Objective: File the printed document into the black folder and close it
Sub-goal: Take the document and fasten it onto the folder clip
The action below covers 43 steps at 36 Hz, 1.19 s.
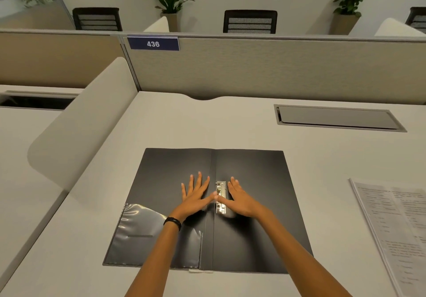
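Observation:
The black folder (251,170) lies open and flat on the desk in front of me. A metal clip (220,197) runs beside its spine on the right half, and a clear plastic pocket (147,234) covers the lower left half. My left hand (196,195) rests flat on the left half, fingers spread, its thumb reaching toward the clip. My right hand (239,200) lies flat on the right half just beside the clip, its thumb touching the clip. The printed document (391,227) lies on the desk at the far right, apart from the folder.
A grey cable hatch (336,118) is set into the desk at the back right. A curved white divider (85,121) rises along the left side. A beige partition (276,66) with a "436" sign (153,43) closes the back; chairs and plants stand beyond.

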{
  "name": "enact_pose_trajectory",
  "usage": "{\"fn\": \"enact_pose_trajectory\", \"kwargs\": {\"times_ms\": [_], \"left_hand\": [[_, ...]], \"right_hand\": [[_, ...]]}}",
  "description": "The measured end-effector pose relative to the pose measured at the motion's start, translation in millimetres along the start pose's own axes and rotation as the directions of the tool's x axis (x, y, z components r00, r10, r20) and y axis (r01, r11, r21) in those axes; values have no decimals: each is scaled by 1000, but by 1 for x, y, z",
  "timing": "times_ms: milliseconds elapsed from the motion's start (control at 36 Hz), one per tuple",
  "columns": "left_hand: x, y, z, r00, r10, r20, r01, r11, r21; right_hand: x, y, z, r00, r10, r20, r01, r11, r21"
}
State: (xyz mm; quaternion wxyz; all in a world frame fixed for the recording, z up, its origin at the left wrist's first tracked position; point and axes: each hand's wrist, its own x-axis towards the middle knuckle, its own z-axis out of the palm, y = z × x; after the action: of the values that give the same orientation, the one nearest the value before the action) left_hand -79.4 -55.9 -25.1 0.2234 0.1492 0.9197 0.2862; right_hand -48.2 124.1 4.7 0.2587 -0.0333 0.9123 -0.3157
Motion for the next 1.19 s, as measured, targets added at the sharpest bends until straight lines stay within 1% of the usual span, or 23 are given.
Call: {"fn": "enact_pose_trajectory", "kwargs": {"times_ms": [83,139,222,278,333,417,500,611,778,972,1194], "left_hand": [[-4,-2,-1,995,81,-53,-84,995,-56],[-5,-3,-1,983,134,-127,-148,983,-112],[-4,3,0,959,158,-236,-208,957,-203],[-3,8,2,940,147,-307,-226,945,-238],[-2,12,5,924,115,-364,-228,931,-284],[1,17,7,908,62,-414,-216,917,-335],[4,23,10,886,29,-463,-201,923,-329],[8,29,15,859,16,-512,-208,924,-321],[12,38,24,830,41,-557,-241,926,-291],[9,45,27,850,8,-527,-241,895,-376],[7,50,30,855,-10,-519,-223,895,-385]], "right_hand": [[0,2,2,1000,-9,-10,9,1000,0],[1,4,4,1000,-23,-20,23,1000,-6],[1,7,6,999,-35,-37,35,999,6],[1,10,7,998,-46,-53,47,999,11],[-1,14,11,994,-74,-77,72,997,-30],[-7,24,23,972,-166,-166,135,974,-182],[-15,39,37,922,-272,-277,179,931,-318],[-19,49,42,903,-278,-329,162,927,-337],[-23,54,43,900,-268,-344,156,934,-321],[-27,60,44,898,-255,-357,141,938,-316],[-29,62,45,896,-258,-361,151,942,-300]]}}
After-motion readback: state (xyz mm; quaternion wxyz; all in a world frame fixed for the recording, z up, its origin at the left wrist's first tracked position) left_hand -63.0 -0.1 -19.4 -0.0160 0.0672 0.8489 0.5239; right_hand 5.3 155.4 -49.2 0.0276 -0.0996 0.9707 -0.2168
